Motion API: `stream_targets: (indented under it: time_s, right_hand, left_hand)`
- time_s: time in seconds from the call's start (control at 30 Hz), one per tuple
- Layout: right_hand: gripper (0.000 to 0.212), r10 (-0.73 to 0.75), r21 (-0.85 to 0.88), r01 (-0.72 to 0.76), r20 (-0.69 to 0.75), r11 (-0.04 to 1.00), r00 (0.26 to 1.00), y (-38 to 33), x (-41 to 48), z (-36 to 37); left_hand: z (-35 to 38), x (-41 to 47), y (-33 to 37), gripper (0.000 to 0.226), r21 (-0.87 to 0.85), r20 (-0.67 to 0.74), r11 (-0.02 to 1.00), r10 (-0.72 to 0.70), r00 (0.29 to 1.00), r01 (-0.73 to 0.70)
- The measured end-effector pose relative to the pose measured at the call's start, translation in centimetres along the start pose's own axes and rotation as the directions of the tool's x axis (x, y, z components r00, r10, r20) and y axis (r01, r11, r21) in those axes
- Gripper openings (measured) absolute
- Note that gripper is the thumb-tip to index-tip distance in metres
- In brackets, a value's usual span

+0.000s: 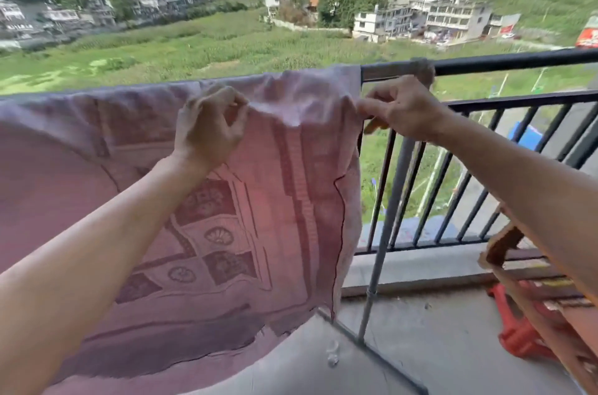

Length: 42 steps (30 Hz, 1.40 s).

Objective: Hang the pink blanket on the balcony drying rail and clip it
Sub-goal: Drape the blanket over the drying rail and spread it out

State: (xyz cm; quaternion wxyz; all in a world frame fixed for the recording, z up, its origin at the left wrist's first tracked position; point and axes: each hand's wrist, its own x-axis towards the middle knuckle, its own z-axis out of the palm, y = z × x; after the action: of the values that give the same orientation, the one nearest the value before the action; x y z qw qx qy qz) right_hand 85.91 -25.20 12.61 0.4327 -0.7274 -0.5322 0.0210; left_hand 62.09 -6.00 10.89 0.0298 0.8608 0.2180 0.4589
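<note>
Bright daylight; soft overall blur; wide-angle bending at edges.
</note>
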Motion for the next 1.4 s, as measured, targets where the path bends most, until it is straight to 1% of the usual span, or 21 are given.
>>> stream_targets:
  time_s: [0.03,0.07,0.13,0.17,0.23,0.33,0.4,0.5,0.6,0.7,0.8,0.87,1.0,1.07,1.1,1.13,1.2,1.23,1.3,1.33,1.4]
  right_hand:
    - [0.022,0.007,-0.022,-0.007,0.033,1.000,0.999,0.7,0.1,-0.1]
    - [0.021,-0.019,-0.099,0.016,-0.031,0.995,0.999,1.3,0.5,-0.5]
    - [0.021,-0.124,-0.327,0.035,-0.256,0.944,0.959,1.5,2.0,-1.9]
    - [0.027,-0.154,-0.394,0.030,-0.287,0.919,0.946,1.5,2.9,-2.7]
    - [0.039,-0.090,-0.449,0.006,-0.165,0.894,0.982,1.0,4.8,-3.5]
    - [0.038,0.056,-0.500,-0.019,0.059,0.866,0.997,0.9,6.4,-3.3]
    - [0.035,0.031,-0.519,0.004,0.059,0.855,0.998,1.6,6.4,-2.9]
    - [0.029,-0.009,-0.380,0.003,-0.012,0.925,1.000,3.0,6.3,-3.8]
    - [0.029,-0.034,-0.328,0.021,-0.035,0.944,0.999,4.5,6.0,-4.5]
    - [0.027,-0.058,-0.305,0.063,0.024,0.950,0.998,4.8,6.8,-5.3]
    - [0.020,-0.013,-0.201,0.050,0.181,0.978,0.983,4.7,9.1,-6.6]
    - [0.017,0.023,-0.105,0.012,0.325,0.994,0.946,4.3,10.7,-6.9]
    - [0.030,-0.011,-0.079,0.072,0.597,0.994,0.802,2.3,13.6,-5.4]
    - [0.036,-0.049,-0.029,0.095,0.690,0.995,0.722,1.3,14.0,-3.4]
    - [0.035,-0.089,0.007,0.119,0.706,0.993,0.702,0.8,14.0,-2.2]
    - [0.029,-0.142,0.058,0.141,0.690,0.988,0.710,0.3,13.8,-1.1]
    - [0.008,-0.230,0.159,0.168,0.582,0.973,0.780,-0.4,13.4,-0.1]
    - [0.011,-0.275,0.187,0.206,0.512,0.960,0.814,-0.4,13.5,-0.2]
    - [0.024,-0.320,0.193,0.261,0.431,0.946,0.844,0.3,14.0,-1.6]
    - [0.022,-0.334,0.196,0.276,0.413,0.941,0.847,0.8,14.4,-2.6]
    - [0.007,-0.380,0.191,0.333,0.326,0.923,0.866,1.9,15.1,-5.0]
  left_hand:
    - [0.1,-0.5,0.3,0.018,0.026,0.005,1.000,-0.008,1.000,0.008]
    - [0.3,-0.8,0.9,0.018,0.041,0.003,0.999,0.000,1.000,0.000]
    - [0.3,-0.7,2.5,0.016,0.063,-0.001,0.998,0.000,1.000,0.000]
    - [0.4,-0.5,3.5,0.015,0.069,0.013,0.998,-0.001,1.000,0.000]
    - [0.9,0.4,5.1,0.015,0.088,0.055,0.996,0.023,0.998,-0.027]
    - [2.4,1.8,6.6,0.020,0.128,0.123,0.990,0.043,0.991,-0.059]
    - [3.7,2.5,7.1,0.027,0.156,0.161,0.987,0.004,0.987,-0.030]
    - [5.5,4.0,8.1,0.037,0.181,0.172,0.984,-0.022,0.985,-0.009]
    - [7.7,5.5,9.0,0.040,0.211,0.192,0.977,-0.021,0.981,-0.020]
    - [9.1,6.7,9.7,0.027,0.216,0.130,0.976,-0.047,0.990,0.018]
    - [9.0,7.3,10.0,0.014,0.141,0.091,0.990,-0.038,0.995,0.025]
    - [7.9,7.2,10.1,0.011,0.069,0.055,0.996,-0.052,0.997,0.048]
    - [3.6,6.7,11.0,0.006,-0.032,-0.205,0.984,-0.179,0.962,0.176]
    - [1.5,6.4,12.2,0.006,-0.061,-0.261,0.976,-0.220,0.940,0.211]
    - [0.7,6.2,12.9,0.006,-0.062,-0.269,0.974,-0.228,0.936,0.219]
    - [0.0,5.9,13.4,0.006,-0.057,-0.273,0.972,-0.233,0.933,0.226]
    - [-1.0,5.2,14.3,0.006,-0.048,-0.266,0.970,-0.243,0.933,0.239]
    - [-1.4,4.7,14.6,0.005,-0.039,-0.260,0.967,-0.251,0.932,0.250]
    - [-1.5,4.0,15.2,0.004,-0.012,-0.234,0.963,-0.265,0.935,0.269]
    - [-1.3,3.7,15.6,0.005,0.004,-0.209,0.963,-0.264,0.941,0.271]
    - [-0.4,3.6,16.5,0.008,0.017,-0.147,0.970,-0.236,0.961,0.241]
